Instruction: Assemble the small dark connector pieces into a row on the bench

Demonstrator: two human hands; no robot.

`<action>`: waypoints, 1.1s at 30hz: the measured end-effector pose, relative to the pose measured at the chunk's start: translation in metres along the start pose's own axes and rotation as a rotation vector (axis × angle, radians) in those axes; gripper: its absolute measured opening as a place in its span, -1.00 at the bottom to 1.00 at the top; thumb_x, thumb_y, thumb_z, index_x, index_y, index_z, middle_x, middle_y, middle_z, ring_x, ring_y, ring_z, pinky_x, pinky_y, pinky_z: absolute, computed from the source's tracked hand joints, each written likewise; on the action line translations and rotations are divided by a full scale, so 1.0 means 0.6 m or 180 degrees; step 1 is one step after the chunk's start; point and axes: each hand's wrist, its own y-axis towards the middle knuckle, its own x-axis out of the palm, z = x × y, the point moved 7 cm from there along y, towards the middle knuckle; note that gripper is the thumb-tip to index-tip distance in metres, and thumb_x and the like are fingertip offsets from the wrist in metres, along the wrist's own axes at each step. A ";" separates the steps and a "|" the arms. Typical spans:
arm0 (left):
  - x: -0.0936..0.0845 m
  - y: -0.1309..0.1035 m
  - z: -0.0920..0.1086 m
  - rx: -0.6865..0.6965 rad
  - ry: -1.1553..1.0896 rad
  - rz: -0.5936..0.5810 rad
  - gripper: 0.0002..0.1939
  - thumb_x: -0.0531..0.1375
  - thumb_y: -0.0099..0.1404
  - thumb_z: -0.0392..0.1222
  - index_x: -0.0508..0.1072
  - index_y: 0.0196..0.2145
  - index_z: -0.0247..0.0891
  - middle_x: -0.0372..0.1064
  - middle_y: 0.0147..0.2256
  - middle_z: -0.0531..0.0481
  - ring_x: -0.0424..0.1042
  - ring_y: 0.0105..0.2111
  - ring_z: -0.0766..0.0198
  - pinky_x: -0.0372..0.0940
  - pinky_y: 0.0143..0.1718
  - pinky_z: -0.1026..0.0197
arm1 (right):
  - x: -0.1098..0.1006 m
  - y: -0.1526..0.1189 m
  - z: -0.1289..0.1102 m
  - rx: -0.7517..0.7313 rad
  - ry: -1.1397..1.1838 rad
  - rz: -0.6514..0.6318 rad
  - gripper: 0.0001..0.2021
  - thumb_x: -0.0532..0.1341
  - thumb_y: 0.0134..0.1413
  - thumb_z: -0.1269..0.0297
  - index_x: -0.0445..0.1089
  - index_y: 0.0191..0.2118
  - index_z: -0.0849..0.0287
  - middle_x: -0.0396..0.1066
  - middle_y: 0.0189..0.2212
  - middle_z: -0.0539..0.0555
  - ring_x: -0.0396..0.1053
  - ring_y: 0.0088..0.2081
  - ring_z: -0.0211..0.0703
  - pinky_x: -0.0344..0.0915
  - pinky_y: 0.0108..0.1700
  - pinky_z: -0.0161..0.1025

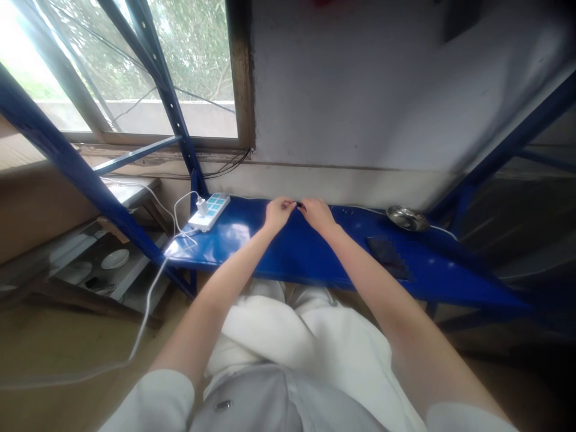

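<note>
Both my hands meet over the back part of the blue metal table (297,258), fingertips close together. A small black object (299,204) shows between them, too small to name. My left hand (278,213) pinches it from the left, fingers closed. From the right, my right hand (317,215) has its thumb and fingers closed on the same object. Most of it is hidden by my fingers. A few tiny pale pieces (348,210) lie on the table just right of my right hand.
A white power strip (210,211) with a plugged-in charger (201,206) and white cable stands on the left. To the right are a shiny metal bowl (407,218) and a dark flat object (387,257). Blue rack posts (168,99) rise beside the table, with a wall behind.
</note>
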 end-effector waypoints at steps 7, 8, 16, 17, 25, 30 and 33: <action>-0.014 0.021 0.006 -0.0043 -0.0220 0.0076 -0.75 0.17 0.14 -0.19 0.46 -0.23 -0.35 0.47 -0.38 -0.09 0.42 -0.44 0.34 0.30 -0.33 0.29 | 0.013 0.050 -0.001 0.0402 0.0716 -0.0033 -0.80 0.06 0.13 0.28 0.38 -0.28 0.26 0.43 -0.35 0.19 0.36 -0.33 -0.12 0.19 -0.29 -0.26; -0.016 0.023 0.004 -0.0072 -0.0273 0.0054 -0.72 0.15 0.16 -0.18 0.44 -0.18 -0.35 0.47 -0.37 -0.08 0.41 -0.48 0.36 0.30 -0.36 0.31 | 0.014 0.058 0.002 0.0492 0.0843 -0.0004 -0.81 0.07 0.12 0.28 0.38 -0.28 0.27 0.43 -0.35 0.19 0.36 -0.33 -0.13 0.20 -0.28 -0.26; -0.064 -0.014 -0.091 -0.0556 -0.0276 0.0380 -0.76 -0.01 0.26 -0.18 0.38 -0.24 -0.33 0.39 -0.49 0.02 0.29 -0.64 0.46 0.23 -0.51 0.36 | 0.083 0.098 0.043 0.1390 0.2038 -0.0286 -0.87 0.16 -0.01 0.36 0.41 -0.39 0.32 0.45 -0.46 0.12 0.37 -0.43 -0.27 0.26 -0.30 -0.33; -0.072 -0.025 -0.110 -0.0661 -0.0258 0.0448 -0.76 -0.01 0.26 -0.18 0.38 -0.25 -0.33 0.38 -0.50 0.03 0.29 -0.63 0.45 0.23 -0.50 0.36 | 0.098 0.099 0.045 0.1447 0.2066 -0.0346 -0.87 0.17 -0.03 0.36 0.42 -0.40 0.31 0.45 -0.46 0.12 0.37 -0.44 -0.27 0.26 -0.32 -0.33; -0.085 -0.102 -0.209 -0.1023 -0.0093 0.0450 -0.78 0.00 0.25 -0.16 0.37 -0.27 -0.30 0.35 -0.52 0.06 0.28 -0.64 0.45 0.23 -0.49 0.35 | 0.210 0.076 0.067 0.1747 0.1557 -0.0642 -0.86 0.22 -0.11 0.33 0.45 -0.38 0.28 0.46 -0.41 0.16 0.40 -0.37 -0.19 0.26 -0.35 -0.34; -0.075 -0.112 -0.222 -0.0980 -0.0001 0.0365 -0.77 0.01 0.24 -0.13 0.38 -0.29 -0.29 0.37 -0.53 0.05 0.31 -0.62 0.42 0.24 -0.48 0.34 | 0.255 0.058 0.075 0.1871 0.1569 -0.0763 -0.82 0.24 -0.12 0.29 0.45 -0.36 0.27 0.46 -0.38 0.16 0.41 -0.38 -0.18 0.24 -0.41 -0.36; -0.072 -0.110 -0.220 -0.0908 -0.0022 0.0364 -0.76 0.01 0.24 -0.12 0.39 -0.29 -0.29 0.37 -0.52 0.05 0.32 -0.59 0.41 0.25 -0.47 0.34 | 0.267 0.056 0.070 0.1853 0.1536 -0.0822 -0.82 0.24 -0.12 0.28 0.45 -0.34 0.25 0.46 -0.37 0.16 0.41 -0.35 -0.17 0.24 -0.40 -0.36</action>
